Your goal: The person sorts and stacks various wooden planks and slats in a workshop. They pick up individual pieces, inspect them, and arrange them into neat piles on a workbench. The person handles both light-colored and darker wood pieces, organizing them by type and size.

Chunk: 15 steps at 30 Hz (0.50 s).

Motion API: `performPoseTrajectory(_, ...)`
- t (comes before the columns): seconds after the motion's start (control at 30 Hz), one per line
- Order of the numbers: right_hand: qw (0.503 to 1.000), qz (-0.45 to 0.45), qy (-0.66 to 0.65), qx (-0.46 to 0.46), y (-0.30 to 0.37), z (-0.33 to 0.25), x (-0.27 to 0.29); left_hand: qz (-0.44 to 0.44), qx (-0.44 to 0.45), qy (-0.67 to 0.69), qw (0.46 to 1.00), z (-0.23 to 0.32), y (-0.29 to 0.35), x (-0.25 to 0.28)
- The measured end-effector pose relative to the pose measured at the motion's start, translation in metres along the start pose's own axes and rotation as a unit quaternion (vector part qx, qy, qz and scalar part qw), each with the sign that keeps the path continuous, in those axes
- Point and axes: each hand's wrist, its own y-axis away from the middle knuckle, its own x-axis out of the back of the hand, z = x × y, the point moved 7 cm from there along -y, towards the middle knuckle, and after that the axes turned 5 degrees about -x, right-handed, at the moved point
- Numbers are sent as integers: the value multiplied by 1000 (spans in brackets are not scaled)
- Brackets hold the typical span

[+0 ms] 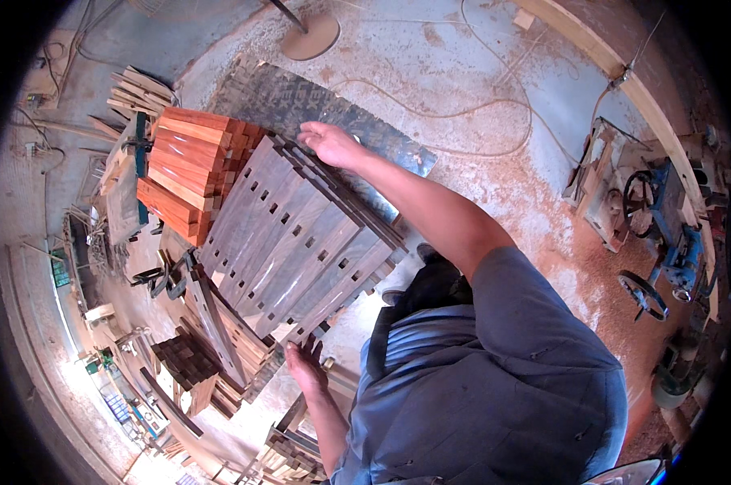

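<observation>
A stack of grey-brown wooden boards (pixel 280 234) with rectangular slots cut near their ends fills the space before me. My right hand (pixel 331 145) reaches over to the stack's far corner, fingers stretched out beside the board ends. I cannot tell whether it touches them. At the near lower corner, my left hand (pixel 306 368) has its fingers apart against or just beside a board end. Neither hand visibly grips anything. Left of the grey-brown boards stands another stack, of reddish-orange boards (pixel 192 162).
A dark patterned metal plate (pixel 301 95) lies on the floor beyond the stacks. Machinery with handwheels (pixel 643 295) stands at the right, amid sawdust. Dark wood blocks (pixel 186 360) are piled at lower left. A cable (pixel 454 115) snakes over the floor.
</observation>
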Motion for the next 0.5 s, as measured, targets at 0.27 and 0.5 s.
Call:
performPoseTrajectory(0.27,998,-44,39,-27,0,14,-8,-4,-10,-3,1000,-4,-6,6)
performPoseTrajectory(0.5,979,-37,-38,-195,100,76,39,15,-26,-1,1000,-4,-4,4)
